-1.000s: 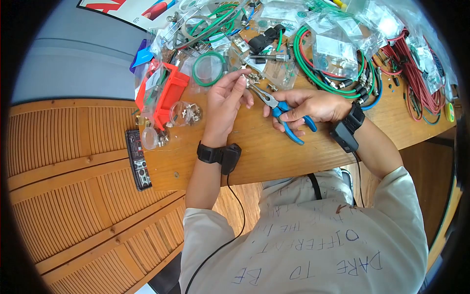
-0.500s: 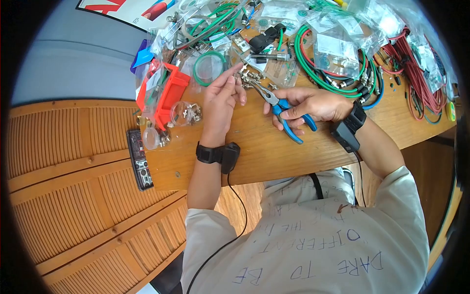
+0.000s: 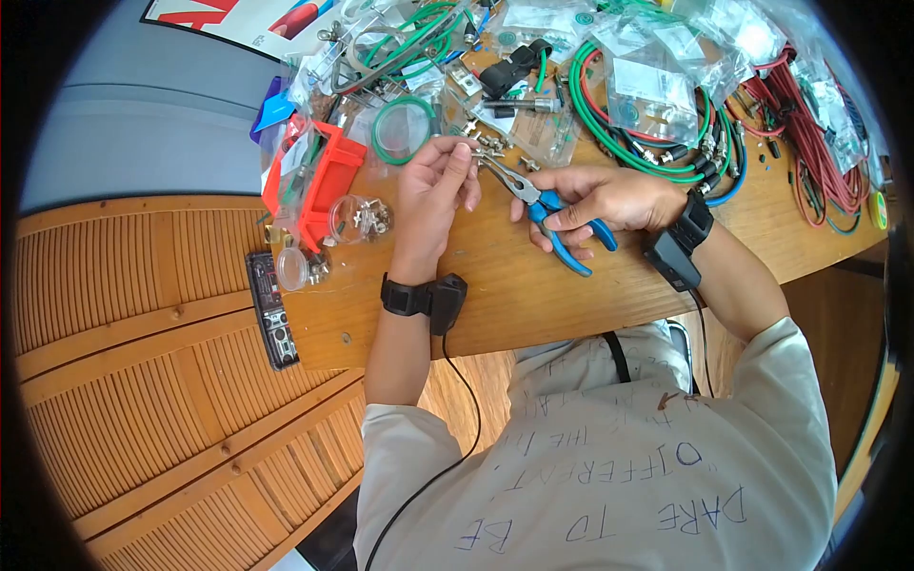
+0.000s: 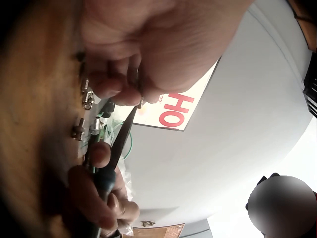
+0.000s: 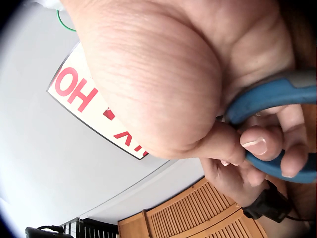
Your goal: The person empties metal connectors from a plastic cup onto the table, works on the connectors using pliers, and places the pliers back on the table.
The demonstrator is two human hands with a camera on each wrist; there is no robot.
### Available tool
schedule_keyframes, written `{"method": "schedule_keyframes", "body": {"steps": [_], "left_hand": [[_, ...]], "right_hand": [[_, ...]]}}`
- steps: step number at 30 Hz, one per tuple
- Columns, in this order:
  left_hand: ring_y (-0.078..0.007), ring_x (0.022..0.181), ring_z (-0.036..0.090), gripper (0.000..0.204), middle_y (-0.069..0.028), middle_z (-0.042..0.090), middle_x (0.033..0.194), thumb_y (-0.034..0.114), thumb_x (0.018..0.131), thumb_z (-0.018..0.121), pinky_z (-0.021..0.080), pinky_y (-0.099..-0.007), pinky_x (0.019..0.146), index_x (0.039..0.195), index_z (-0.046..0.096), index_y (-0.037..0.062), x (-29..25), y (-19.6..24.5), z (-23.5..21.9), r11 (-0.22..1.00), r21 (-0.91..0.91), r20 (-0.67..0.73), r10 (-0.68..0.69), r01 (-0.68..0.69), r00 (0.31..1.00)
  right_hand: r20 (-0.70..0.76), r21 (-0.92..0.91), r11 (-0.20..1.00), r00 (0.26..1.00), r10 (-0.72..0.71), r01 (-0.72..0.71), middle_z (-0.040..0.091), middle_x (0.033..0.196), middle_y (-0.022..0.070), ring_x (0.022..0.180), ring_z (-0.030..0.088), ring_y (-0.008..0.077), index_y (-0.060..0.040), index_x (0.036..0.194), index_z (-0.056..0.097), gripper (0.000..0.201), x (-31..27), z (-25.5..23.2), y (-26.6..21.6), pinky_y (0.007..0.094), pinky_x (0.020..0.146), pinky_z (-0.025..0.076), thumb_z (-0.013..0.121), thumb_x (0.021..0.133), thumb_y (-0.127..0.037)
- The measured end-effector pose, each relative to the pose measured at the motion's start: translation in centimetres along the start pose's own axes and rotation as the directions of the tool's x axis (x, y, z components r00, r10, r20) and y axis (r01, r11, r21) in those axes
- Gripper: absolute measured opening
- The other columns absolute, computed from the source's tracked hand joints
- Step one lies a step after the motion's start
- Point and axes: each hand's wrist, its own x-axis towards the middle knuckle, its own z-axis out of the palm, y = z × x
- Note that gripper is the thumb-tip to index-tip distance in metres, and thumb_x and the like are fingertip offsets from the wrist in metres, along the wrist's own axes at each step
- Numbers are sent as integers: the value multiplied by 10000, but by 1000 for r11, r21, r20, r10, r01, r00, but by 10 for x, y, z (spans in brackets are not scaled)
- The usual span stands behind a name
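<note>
My right hand (image 3: pixel 619 202) grips long-nose pliers (image 3: pixel 573 255) by their blue handles, tips pointing up and left. In the right wrist view, several fingers curl round the blue handles (image 5: pixel 272 96). Just left of the plier tips, my left hand (image 3: pixel 428 195) pinches a small metal piece (image 4: pixel 140 103) between thumb and fingertips; most of it is hidden. The plier nose (image 4: pixel 124 136) reaches right up to that piece in the left wrist view. Several loose metal connectors (image 3: pixel 491 145) lie on the table just beyond the fingertips.
A clear jar of metal parts (image 3: pixel 354 219) and a red bin (image 3: pixel 333 181) stand left of the hands. Coiled green cables (image 3: pixel 583 105), plastic bags (image 3: pixel 652 90) and a bundle of red cables (image 3: pixel 809 143) crowd the back and right of the wooden table (image 3: pixel 476 295).
My left index finger, stretched out half a second ago, has bent back in, and the fingertips are again close to the plier tips. The right hand and pliers have hardly moved.
</note>
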Motion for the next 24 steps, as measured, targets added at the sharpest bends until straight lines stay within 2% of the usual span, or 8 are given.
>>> {"method": "schedule_keyframes", "body": {"steps": [2, 5, 9, 18, 22, 24], "left_hand": [[-101, 609, 512, 264, -30, 597, 882, 238, 1102, 614, 407, -257, 576, 1205, 647, -3, 0, 0, 1, 1000, 16, 8, 8, -9, 1000], [-97, 608, 510, 259, -28, 599, 886, 234, 1101, 617, 404, -253, 574, 1197, 657, -2, 0, 0, -1, 1000, 24, 2, 18, -18, 1000], [-95, 603, 510, 251, -23, 599, 879, 227, 1096, 628, 396, -244, 561, 1190, 665, -3, 0, -1, -2, 999, 17, -11, 34, -34, 999], [-88, 606, 517, 242, -12, 601, 869, 210, 1085, 650, 393, -226, 551, 1196, 679, -2, 0, -1, 0, 997, 61, 15, 45, -46, 999], [-89, 614, 519, 245, -14, 609, 878, 204, 1084, 649, 396, -230, 563, 1206, 678, -7, -1, 1, -1, 997, 63, 25, 42, -44, 999], [-89, 628, 523, 247, -16, 616, 887, 195, 1084, 648, 402, -239, 579, 1210, 674, -16, -3, 4, 2, 1000, 12, 21, 19, -19, 1000]], "right_hand": [[-34, -59, 998, 999, 25, -27, 663, 1009, 83, 697, 625, 119, -28, 1371, 543, 333, -2, 3, -4, 224, 558, 461, 606, 1049, -85], [-27, -51, 999, 1000, 15, -16, 662, 992, 76, 707, 661, 136, -31, 1369, 545, 332, -1, 2, -2, 227, 527, 466, 605, 1047, -83], [-30, -56, 998, 999, 16, -18, 662, 989, 77, 705, 658, 137, -30, 1371, 544, 333, -1, 3, -2, 229, 532, 469, 604, 1047, -83], [-14, -28, 999, 1000, 16, -17, 652, 977, 83, 650, 575, 107, -16, 1366, 547, 332, -1, 2, -3, 237, 548, 462, 608, 1044, -74], [21, -10, 1000, 999, 30, -30, 649, 989, 58, 645, 534, 80, -38, 1367, 527, 302, -1, 0, -2, 246, 586, 462, 585, 1073, -73], [22, 0, 999, 999, 32, -32, 647, 987, 54, 639, 521, 75, -40, 1365, 528, 301, -1, 0, -1, 245, 582, 455, 587, 1073, -75]]}}
